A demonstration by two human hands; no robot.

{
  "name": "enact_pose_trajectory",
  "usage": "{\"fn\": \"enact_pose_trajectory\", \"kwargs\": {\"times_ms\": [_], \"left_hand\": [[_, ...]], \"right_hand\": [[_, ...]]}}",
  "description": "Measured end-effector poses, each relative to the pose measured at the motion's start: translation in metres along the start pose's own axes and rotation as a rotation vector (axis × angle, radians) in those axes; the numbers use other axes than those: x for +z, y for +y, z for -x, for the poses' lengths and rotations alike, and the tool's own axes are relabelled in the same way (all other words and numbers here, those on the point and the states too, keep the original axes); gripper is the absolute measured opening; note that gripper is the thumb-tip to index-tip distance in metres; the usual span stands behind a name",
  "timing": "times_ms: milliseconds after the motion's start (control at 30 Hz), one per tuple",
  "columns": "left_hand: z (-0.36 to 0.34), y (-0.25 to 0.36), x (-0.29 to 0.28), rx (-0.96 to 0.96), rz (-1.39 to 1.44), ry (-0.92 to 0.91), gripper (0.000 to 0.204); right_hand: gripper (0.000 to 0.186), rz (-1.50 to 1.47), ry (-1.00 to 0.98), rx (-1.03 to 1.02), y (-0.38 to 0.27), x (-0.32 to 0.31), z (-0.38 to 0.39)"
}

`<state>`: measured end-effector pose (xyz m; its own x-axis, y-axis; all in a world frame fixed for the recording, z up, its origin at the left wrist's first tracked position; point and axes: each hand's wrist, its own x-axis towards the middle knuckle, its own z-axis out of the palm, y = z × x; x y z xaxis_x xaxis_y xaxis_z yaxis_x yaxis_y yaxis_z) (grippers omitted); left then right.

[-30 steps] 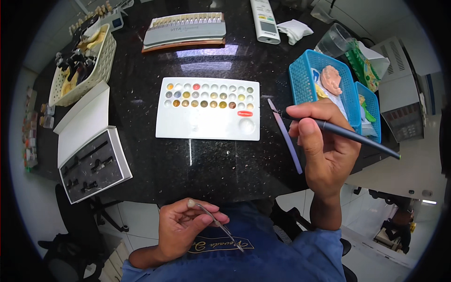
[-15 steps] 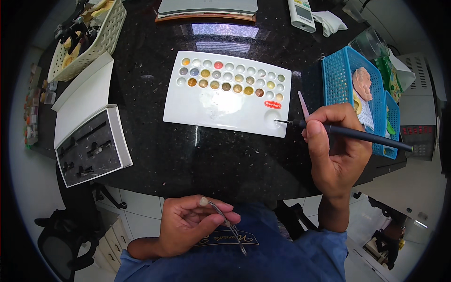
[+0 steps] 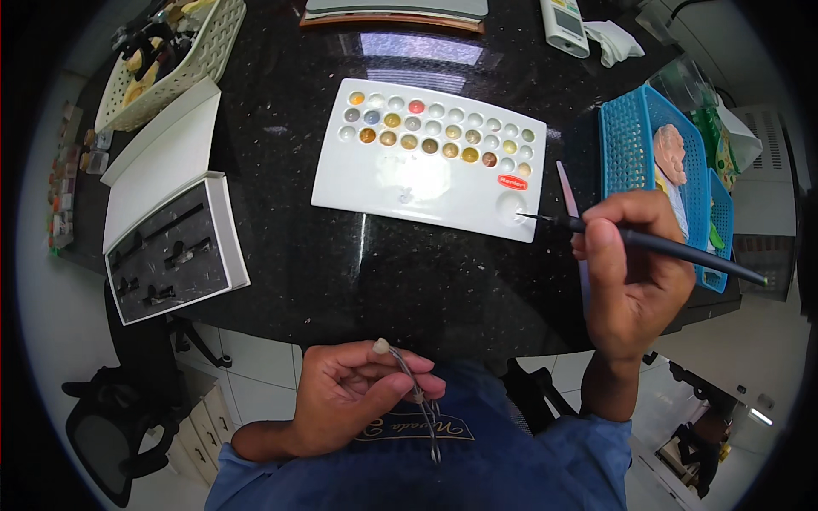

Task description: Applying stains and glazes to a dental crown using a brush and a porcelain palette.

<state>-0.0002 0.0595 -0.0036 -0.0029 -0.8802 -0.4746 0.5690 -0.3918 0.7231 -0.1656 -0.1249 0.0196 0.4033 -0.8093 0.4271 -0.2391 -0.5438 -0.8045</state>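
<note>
Near the white palette's [image 3: 426,162] right well, the right hand [image 3: 635,281] pinches a brush [image 3: 656,245]; the left hand's [image 3: 358,396] fingers grip tweezers [image 3: 413,396] holding perhaps a tooth [image 3: 381,346].

Colours on the black speckled desk [image 3: 358,264]

White palette [image 3: 426,183], wells tan, brown, grey, one red; red oval label. Blue mesh baskets [image 3: 630,145] at right edge; cream basket [image 3: 192,60] at top-left corner. Dark brush [image 3: 673,249].

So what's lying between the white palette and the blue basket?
In the head view, a slim pale spatula-like strip lies on the black countertop between the white palette and the blue basket.
</note>
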Motion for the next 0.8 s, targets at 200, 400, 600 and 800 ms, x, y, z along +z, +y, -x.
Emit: {"fn": "enact_pose_trajectory", "kwargs": {"times_ms": [200, 400, 600, 800], "left_hand": [[-0.002, 0.016, 0.007, -0.104, 0.032, -0.021, 0.019], [-0.001, 0.01, 0.003, -0.09, 0.053, -0.02, 0.02], [0.0, 0.012, 0.002, -0.082, 0.025, -0.041, 0.021], [-0.001, 0.007, 0.005, 0.01, -0.003, -0.035, 0.021]], "right_hand": [[0.021, -0.457, -0.129, -0.114, -0.022, -0.014, 0.029], [0.016, -0.556, -0.079, -0.082, -0.023, 0.028, 0.06], [0.016, -0.46, -0.103, -0.123, -0.021, 0.034, 0.06], [0.015, -0.384, -0.141, -0.138, -0.021, 0.031, 0.059]]}}
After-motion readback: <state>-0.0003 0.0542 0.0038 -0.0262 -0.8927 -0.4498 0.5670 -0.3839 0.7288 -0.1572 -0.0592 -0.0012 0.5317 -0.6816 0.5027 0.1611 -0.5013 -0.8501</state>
